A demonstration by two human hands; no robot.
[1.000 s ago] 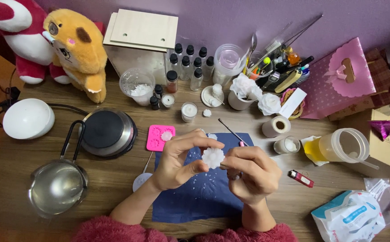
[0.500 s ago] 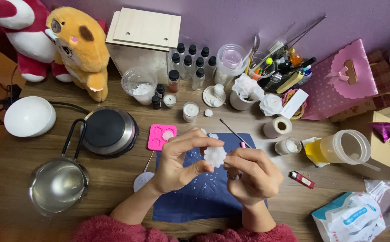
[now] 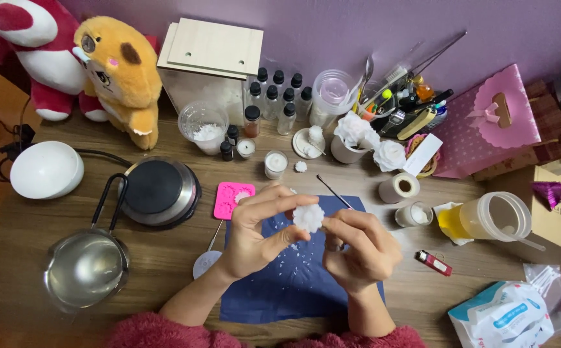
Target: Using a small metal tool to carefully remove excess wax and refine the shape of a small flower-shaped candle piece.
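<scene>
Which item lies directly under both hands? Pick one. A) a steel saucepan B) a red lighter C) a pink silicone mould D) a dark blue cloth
D: the dark blue cloth is spread on the table beneath the left hand and right hand, which hold a white flower-shaped piece above it.

Both hands [image 3: 306, 238] pinch a white wax flower [image 3: 308, 218] above a blue cloth [image 3: 293, 283].

two bare hands, left hand [image 3: 254, 225], right hand [image 3: 357, 248], fuzzy pinkish-red sleeves [image 3: 164, 335] pushed up the forearms
</scene>
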